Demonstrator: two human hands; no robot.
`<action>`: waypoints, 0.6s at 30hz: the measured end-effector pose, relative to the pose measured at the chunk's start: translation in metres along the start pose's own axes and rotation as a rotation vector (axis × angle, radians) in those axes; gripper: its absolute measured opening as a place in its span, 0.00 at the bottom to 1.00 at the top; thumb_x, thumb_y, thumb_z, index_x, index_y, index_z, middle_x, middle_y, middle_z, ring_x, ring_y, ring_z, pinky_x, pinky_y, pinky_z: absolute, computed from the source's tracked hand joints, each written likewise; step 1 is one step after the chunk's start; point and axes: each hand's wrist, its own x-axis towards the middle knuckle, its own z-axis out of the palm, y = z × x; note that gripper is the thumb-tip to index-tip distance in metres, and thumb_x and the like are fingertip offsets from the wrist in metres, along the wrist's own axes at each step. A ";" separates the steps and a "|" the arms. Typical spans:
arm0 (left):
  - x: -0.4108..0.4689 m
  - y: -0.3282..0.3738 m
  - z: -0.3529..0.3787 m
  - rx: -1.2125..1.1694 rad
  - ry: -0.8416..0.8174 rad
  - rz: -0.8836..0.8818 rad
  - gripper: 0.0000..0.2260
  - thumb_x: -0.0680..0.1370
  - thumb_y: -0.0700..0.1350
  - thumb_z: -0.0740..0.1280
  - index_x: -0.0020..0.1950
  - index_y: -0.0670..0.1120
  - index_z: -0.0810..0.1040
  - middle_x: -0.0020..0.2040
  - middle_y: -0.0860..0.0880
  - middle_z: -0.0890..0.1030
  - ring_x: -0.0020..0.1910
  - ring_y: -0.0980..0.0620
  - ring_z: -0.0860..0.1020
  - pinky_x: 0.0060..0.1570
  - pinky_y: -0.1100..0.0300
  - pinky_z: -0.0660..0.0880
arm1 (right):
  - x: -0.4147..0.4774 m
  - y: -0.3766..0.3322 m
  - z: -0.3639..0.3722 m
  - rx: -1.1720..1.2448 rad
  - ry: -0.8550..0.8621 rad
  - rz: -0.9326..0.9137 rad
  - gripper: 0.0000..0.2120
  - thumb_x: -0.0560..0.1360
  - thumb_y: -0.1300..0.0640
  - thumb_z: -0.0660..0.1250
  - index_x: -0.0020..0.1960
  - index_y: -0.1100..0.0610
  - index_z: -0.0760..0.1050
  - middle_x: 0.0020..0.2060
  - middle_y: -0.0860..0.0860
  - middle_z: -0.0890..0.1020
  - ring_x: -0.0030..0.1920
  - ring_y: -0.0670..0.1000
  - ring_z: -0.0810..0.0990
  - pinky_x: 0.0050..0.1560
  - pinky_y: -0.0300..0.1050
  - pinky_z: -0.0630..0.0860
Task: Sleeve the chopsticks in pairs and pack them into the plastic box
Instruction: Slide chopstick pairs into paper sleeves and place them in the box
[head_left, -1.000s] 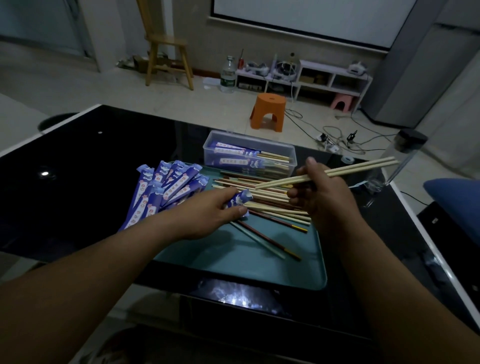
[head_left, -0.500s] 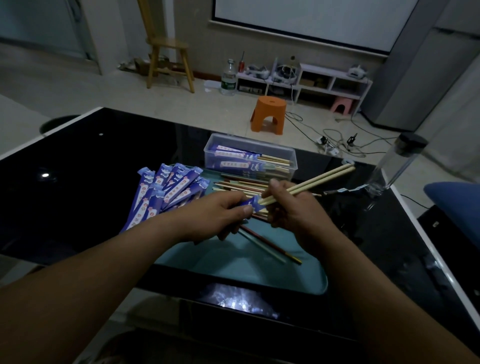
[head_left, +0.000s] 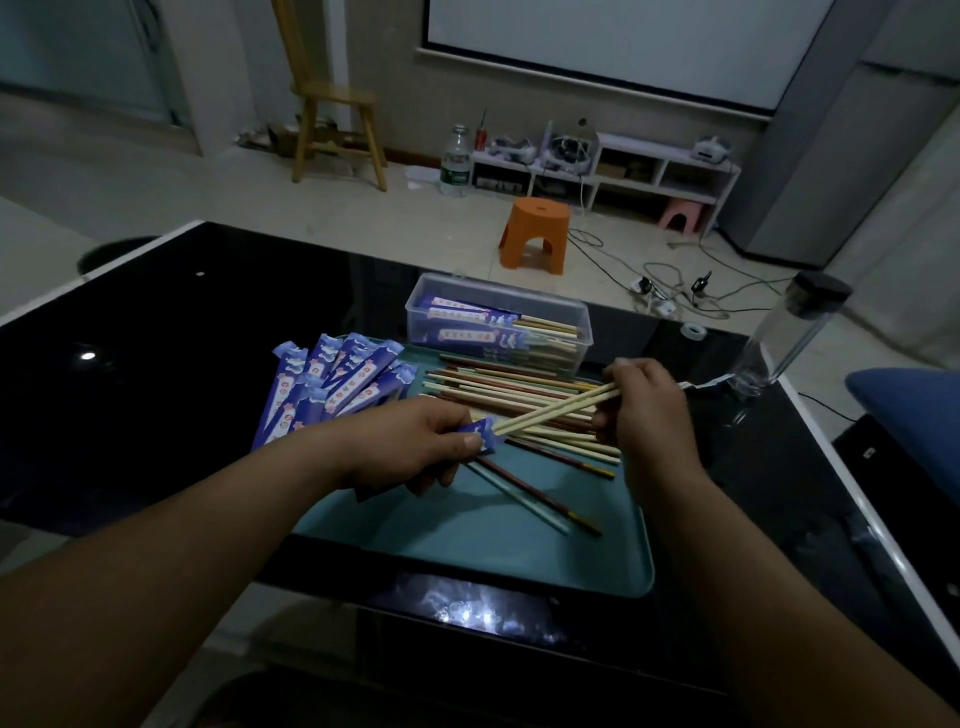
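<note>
Over the teal tray (head_left: 467, 540) the left hand (head_left: 410, 447) pinches a blue sleeve (head_left: 480, 434). The right hand (head_left: 644, 410), fingers curled round the pale chopstick pair (head_left: 556, 413), has now brought its tips to the sleeve's mouth. I judge that pushing deeper comes next, then the plastic box (head_left: 418, 312) behind.

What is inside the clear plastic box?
Inside the plastic box lie sleeved chopstick pairs, purple sleeves left, bare ends right. Those underneath are covered, so their number cannot be told.
</note>
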 end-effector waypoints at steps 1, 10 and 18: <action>0.000 0.001 0.000 0.000 0.000 -0.001 0.11 0.85 0.50 0.62 0.45 0.46 0.75 0.36 0.50 0.81 0.33 0.49 0.76 0.38 0.53 0.76 | -0.002 0.002 0.004 -0.026 -0.052 0.010 0.11 0.86 0.55 0.58 0.50 0.59 0.75 0.34 0.55 0.75 0.28 0.49 0.73 0.27 0.41 0.69; -0.002 0.005 -0.001 0.018 0.011 -0.009 0.10 0.85 0.52 0.63 0.46 0.50 0.77 0.37 0.49 0.82 0.33 0.51 0.78 0.37 0.55 0.76 | -0.013 0.008 0.020 -0.090 -0.269 0.040 0.11 0.86 0.51 0.61 0.52 0.57 0.76 0.37 0.56 0.80 0.30 0.50 0.77 0.31 0.45 0.72; 0.008 -0.005 -0.012 0.078 0.663 -0.065 0.10 0.84 0.56 0.62 0.51 0.52 0.77 0.43 0.54 0.81 0.41 0.55 0.78 0.42 0.56 0.72 | -0.003 0.001 0.005 0.141 -0.096 0.100 0.11 0.87 0.53 0.58 0.50 0.58 0.73 0.34 0.54 0.75 0.29 0.49 0.72 0.30 0.43 0.69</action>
